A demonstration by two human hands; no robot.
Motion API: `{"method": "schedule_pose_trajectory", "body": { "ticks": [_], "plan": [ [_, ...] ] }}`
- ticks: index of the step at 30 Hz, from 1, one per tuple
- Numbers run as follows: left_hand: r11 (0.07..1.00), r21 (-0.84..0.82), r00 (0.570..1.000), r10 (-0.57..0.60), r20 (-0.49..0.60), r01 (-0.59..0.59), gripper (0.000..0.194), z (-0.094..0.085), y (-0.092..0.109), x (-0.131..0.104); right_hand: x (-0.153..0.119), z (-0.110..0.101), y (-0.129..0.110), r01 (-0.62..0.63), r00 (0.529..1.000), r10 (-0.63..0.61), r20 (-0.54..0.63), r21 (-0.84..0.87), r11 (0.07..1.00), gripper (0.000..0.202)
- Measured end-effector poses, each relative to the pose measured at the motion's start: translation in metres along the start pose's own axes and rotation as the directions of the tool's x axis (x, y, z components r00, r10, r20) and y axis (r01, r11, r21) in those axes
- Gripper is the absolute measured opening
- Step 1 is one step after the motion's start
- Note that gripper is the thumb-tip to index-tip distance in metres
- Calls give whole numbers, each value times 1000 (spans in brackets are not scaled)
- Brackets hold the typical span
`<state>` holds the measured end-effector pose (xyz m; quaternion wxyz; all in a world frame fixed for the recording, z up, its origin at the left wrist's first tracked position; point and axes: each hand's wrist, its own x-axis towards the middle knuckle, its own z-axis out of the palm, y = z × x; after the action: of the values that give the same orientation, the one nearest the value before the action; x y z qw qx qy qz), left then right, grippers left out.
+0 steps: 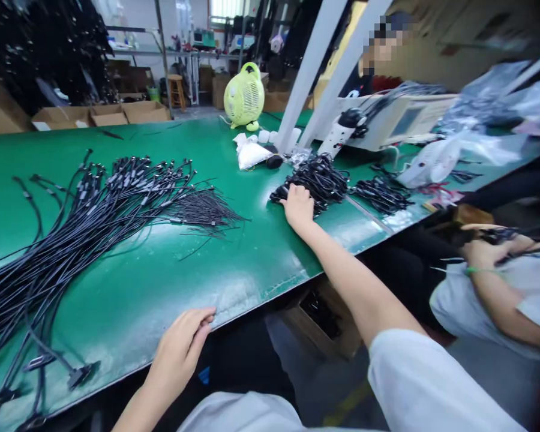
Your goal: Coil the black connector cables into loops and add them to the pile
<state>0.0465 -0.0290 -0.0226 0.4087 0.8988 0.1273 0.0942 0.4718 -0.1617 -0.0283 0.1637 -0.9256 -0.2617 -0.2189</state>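
Note:
My right hand [299, 210] reaches out to a pile of coiled black cables [321, 180] on the green table, its fingers curled over a cable bundle at the pile's near left side. The fingertips are partly hidden among the cables. My left hand [184, 339] rests at the table's front edge with nothing in it, fingers stretched out and thumb a little apart. Left of both hands lies a long spread of straight black cables [94, 222] with connector ends. Thin black cable ties [204, 210] fan out at its right end.
Farther back stand a light green fan [245, 99], a white plastic bag [253, 155] and a white bottle [339, 133]. Slanted white posts [312, 72] rise behind the pile. More cable bundles [382, 193] lie to the right, near a co-worker's hands [488, 249]. Below the table is a cardboard box [328, 336].

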Motion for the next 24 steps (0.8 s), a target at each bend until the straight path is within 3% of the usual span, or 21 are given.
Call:
{"method": "schedule_pose_trajectory", "body": {
  "ticks": [5, 9, 15, 19, 21, 22, 24],
  "plan": [
    [1000, -4, 1000, 25, 1, -25, 27, -1, -6, -3, 28, 13, -12, -68, 995, 68, -78, 3, 998, 47],
    [999, -34, 1000, 12, 5, -12, 29, -5, -2, -4, 39, 11, -30, -121, 988, 123, -96, 28, 992, 44],
    [996, -59, 997, 63, -44, -66, 29, -4, 6, -7, 29, -9, -64, -125, 988, 134, -74, 118, 985, 75],
    [985, -123, 983, 101, -154, -121, 29, -13, 0, -18, 10, -20, -66, 0, 1000, 4, -30, 138, 990, 82],
    [991, -95, 941, 59, -334, -96, 30, -29, -6, -33, -1, -21, -64, 167, 986, -168, -9, 127, 978, 73],
    [998, -48, 894, 24, -448, -51, 30, -43, -10, -42, -6, -20, -65, 248, 967, -252, 15, 139, 959, 68],
    [990, 90, 746, -20, -666, 107, 32, -83, -23, -61, -12, -15, -76, 371, 914, -396, 87, 216, 903, 57]
  ]
}}
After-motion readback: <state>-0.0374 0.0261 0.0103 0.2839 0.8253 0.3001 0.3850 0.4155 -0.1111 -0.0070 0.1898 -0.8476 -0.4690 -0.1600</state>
